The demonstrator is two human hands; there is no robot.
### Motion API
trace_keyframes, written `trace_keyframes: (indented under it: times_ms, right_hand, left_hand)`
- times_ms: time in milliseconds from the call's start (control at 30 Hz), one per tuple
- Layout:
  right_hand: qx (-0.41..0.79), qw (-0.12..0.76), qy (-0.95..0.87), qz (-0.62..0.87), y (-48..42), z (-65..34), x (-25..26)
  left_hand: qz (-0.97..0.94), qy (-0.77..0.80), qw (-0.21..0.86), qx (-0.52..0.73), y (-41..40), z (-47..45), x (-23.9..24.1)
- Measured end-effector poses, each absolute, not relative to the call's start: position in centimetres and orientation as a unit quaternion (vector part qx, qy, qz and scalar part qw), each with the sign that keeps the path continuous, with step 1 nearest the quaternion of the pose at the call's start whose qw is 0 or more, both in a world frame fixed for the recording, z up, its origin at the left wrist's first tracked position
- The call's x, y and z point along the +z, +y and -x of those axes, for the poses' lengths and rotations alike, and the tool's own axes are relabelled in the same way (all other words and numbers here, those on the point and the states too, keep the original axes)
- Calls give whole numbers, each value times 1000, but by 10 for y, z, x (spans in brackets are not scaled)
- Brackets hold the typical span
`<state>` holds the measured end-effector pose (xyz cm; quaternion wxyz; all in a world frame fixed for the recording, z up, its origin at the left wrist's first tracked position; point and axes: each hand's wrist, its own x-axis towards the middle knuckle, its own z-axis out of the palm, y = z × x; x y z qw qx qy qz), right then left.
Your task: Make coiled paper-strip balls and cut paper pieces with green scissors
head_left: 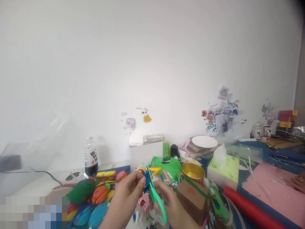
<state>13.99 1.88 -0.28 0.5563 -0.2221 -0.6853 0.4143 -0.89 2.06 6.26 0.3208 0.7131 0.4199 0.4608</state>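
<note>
My left hand [127, 188] pinches a small dark blue piece [146, 183], perhaps paper or felt, between thumb and fingers. In my right hand [168, 200] is a pair of turquoise scissors [154, 192], with fingers through the handles. The blades point up and away from me, slightly apart, beside the blue piece; whether they touch it I cannot tell. Just beyond the hands lies a yellow triangular frame [156, 171] on green sheet material [170, 167]. Below them are pink and white scraps [144, 202], partly hidden by my hands.
Coloured craft bundles [82, 191] crowd the left, near a labelled bottle [91, 156]. A gold tin [193, 171], brown box [192, 195], tissue pack [224, 168] and red roll [250, 206] stand right. Beyond is pink paper [276, 187], with a blurred hand [299, 183] at the edge.
</note>
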Motion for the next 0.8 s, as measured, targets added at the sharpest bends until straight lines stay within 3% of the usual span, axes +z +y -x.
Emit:
trace_keyframes:
  times_ms: [467, 800]
  right_hand:
    - [404, 577, -668, 241, 3, -128, 15]
    - [393, 591, -649, 276, 19, -128, -4]
  left_hand:
    - [-672, 405, 380, 489, 17, 1, 58]
    - [-687, 401, 383, 470, 20, 6, 60]
